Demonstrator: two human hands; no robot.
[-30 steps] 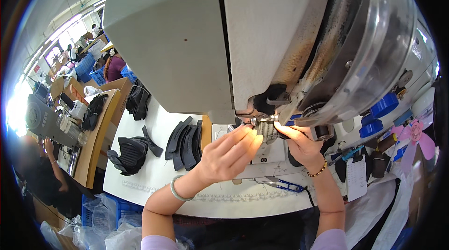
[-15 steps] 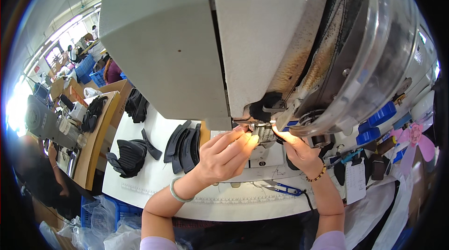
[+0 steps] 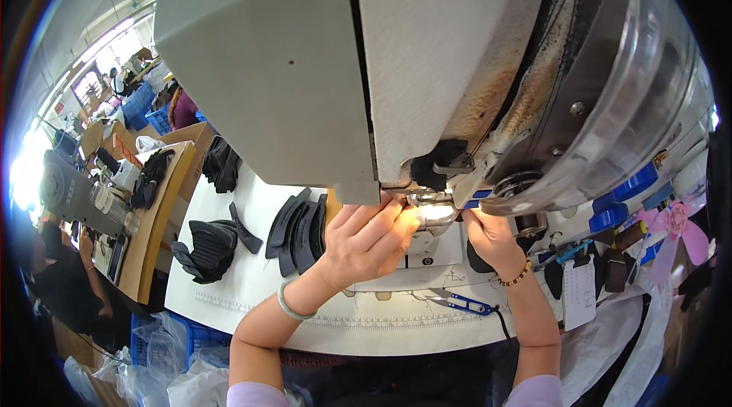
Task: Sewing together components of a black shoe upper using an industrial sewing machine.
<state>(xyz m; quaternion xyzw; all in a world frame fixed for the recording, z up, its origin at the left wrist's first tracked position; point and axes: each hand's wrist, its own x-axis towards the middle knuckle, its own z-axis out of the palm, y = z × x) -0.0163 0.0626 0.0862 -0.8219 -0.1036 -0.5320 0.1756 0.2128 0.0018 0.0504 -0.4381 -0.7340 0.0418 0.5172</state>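
Note:
The grey-white head of a sewing machine [image 3: 290, 79] fills the upper middle, with a lit needle area beneath it. My left hand [image 3: 370, 239] is closed at the left of that area, fingers bent and pinched together. What lies between its fingertips is hidden. Right of the needle area, my right hand [image 3: 494, 243] has its fingers curled, their tips partly covered by the machine; its hold cannot be made out. Left of my left hand lie several curved black strips [image 3: 296, 232]. Blue-handled thread snips [image 3: 470, 304] rest on the table between my forearms.
A stack of black ribbed pieces [image 3: 206, 251] and another black bundle [image 3: 221, 165] lie at the table's left. A ruler strip [image 3: 366, 324] runs along the front edge. A pink fan [image 3: 677, 220] stands right. A co-worker [image 3: 69, 285] sits at another machine, far left.
My right fingertips have drawn down and slightly right, away from the needle area. My left hand stays almost in place. The view has shifted slightly, and the co-worker at the left has moved.

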